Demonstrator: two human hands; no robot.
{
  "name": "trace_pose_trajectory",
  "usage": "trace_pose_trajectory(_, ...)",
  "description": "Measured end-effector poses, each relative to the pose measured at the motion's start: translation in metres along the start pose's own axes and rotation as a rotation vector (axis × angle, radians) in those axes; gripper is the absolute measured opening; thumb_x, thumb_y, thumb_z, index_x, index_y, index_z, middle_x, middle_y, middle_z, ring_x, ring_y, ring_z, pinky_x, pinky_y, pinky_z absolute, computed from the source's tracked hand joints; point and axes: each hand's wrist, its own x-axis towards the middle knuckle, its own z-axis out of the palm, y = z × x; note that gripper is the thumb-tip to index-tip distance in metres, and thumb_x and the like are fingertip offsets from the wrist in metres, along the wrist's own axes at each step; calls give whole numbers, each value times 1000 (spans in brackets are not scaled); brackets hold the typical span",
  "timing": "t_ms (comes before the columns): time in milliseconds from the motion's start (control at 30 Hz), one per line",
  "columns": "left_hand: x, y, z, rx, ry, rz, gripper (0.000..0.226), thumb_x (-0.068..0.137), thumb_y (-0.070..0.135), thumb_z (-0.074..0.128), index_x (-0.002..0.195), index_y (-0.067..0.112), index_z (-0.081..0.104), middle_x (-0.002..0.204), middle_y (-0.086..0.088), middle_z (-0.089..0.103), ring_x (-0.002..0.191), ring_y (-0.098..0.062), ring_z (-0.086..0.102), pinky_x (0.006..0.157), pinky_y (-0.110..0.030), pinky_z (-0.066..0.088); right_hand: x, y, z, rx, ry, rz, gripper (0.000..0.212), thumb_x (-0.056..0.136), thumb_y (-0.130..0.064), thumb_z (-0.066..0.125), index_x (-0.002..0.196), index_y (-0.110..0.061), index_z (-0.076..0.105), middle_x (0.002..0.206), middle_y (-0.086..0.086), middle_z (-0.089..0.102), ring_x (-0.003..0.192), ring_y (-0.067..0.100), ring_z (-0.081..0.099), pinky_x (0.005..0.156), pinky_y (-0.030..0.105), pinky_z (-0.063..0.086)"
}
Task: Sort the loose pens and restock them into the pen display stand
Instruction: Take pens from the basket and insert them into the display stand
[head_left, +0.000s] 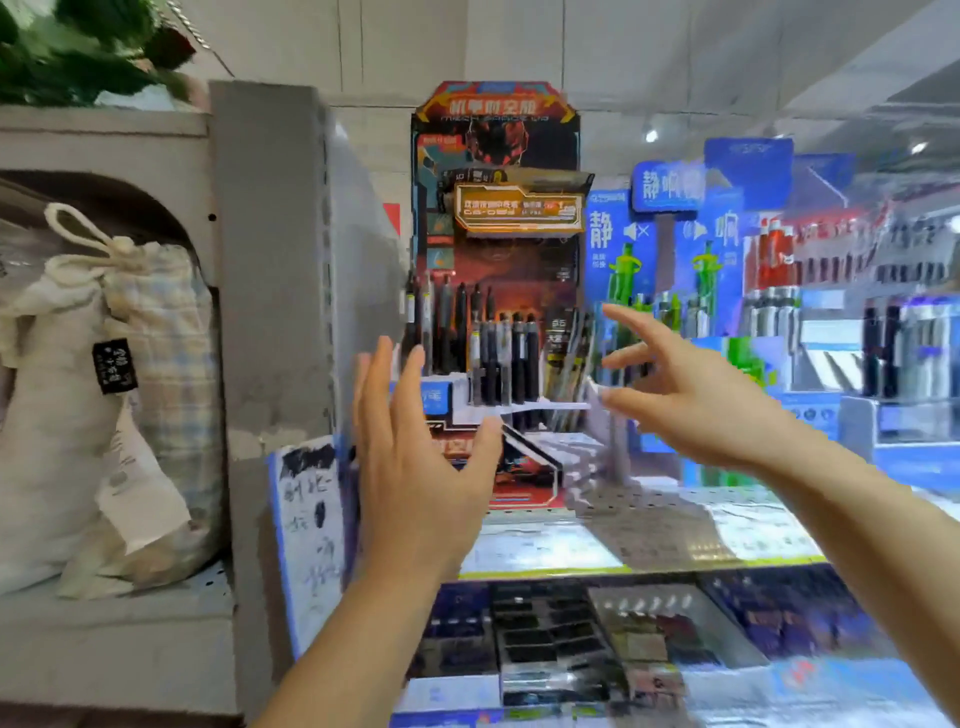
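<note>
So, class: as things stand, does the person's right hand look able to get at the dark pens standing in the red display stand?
Probably yes. The right hand is open and holds nothing, raised just right of the dark pens in the red display stand. Nothing visible lies between them; the left hand is lower left.

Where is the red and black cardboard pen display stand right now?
In the head view, the red and black cardboard pen display stand sits centre frame on the shelf, between the grey shelf-end panel on the left and the blue cardboard display on the right.
</note>
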Motion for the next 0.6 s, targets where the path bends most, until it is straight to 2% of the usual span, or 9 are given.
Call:
trace_pose_trajectory(67, -15, 28, 18, -62, -44, 115, 60, 89, 53, 53, 143, 28, 43, 158, 10, 30, 147, -4, 20, 117, -17, 15, -26, 31, -31, 41, 38, 30, 72, 89, -26, 74, 146, -50, 37, 126, -10, 62, 83, 1, 71, 83, 33, 57)
trace_pose_trajectory(133, -34, 68, 47, -216, -192, 133, 48, 84, 52, 56, 129, 37, 51, 136, 14, 54, 125, 5, 47, 103, -8, 32, -53, 62, -66, 65, 73, 46, 69, 89, -20, 75, 141, -48, 41, 127, -7, 61, 89, 2, 71, 80, 28, 55)
trace_pose_trajectory(167, -42, 91, 67, -330, -272, 71, 42, 81, 51, 60, 122, 43, 53, 123, 17, 61, 112, 7, 56, 95, -9, 40, -68, 77, -84, 75, 80, 54, 66, 88, -19, 75, 137, -49, 42, 127, -6, 61, 91, 2, 70, 81, 28, 56)
trace_pose_trajectory(233, -59, 139, 116, -570, -395, -121, 36, 77, 44, 66, 112, 42, 57, 108, 16, 68, 98, -2, 65, 87, -25, 53, -105, 113, -127, 90, 77, 88, 62, 88, -17, 75, 127, -55, 44, 126, -6, 63, 94, 2, 70, 86, 32, 58)
trace_pose_trajectory(300, -78, 189, 167, -710, -466, -261, 27, 80, 35, 67, 106, 35, 61, 100, 12, 71, 95, -17, 68, 85, -43, 57, -149, 152, -172, 75, 65, 141, 62, 87, -21, 75, 124, -61, 45, 125, -14, 64, 100, -1, 69, 90, 36, 57)
trace_pose_trajectory(400, -107, 258, 240, -773, -550, -232, 21, 92, 16, 69, 104, 31, 62, 97, 10, 71, 91, -14, 67, 93, -54, 53, -211, 207, -239, 54, 70, 250, 61, 87, -24, 76, 126, -60, 47, 127, -16, 63, 109, -2, 66, 97, 35, 55)
trace_pose_trajectory(500, -127, 325, 298, -757, -659, -142, 24, 92, 22, 70, 109, 34, 60, 99, 11, 70, 88, -1, 65, 94, -41, 54, -244, 255, -305, 14, 101, 356, 59, 82, -33, 78, 121, -65, 47, 130, -10, 64, 110, 0, 66, 101, 38, 53)
trace_pose_trajectory(567, -130, 364, 333, -692, -759, -25, 34, 88, 36, 69, 120, 35, 57, 100, 16, 69, 89, 5, 64, 89, -24, 51, -252, 285, -338, 35, 140, 399, 57, 70, -52, 78, 114, -72, 49, 127, -13, 65, 110, 0, 66, 100, 38, 54)
trace_pose_trajectory(600, -129, 380, 349, -657, -803, 31, 41, 88, 40, 68, 126, 34, 55, 101, 17, 67, 90, 7, 62, 87, -19, 49, -254, 300, -351, 51, 160, 416, 57, 63, -60, 75, 112, -74, 49, 124, -15, 65, 110, 1, 66, 100, 38, 54)
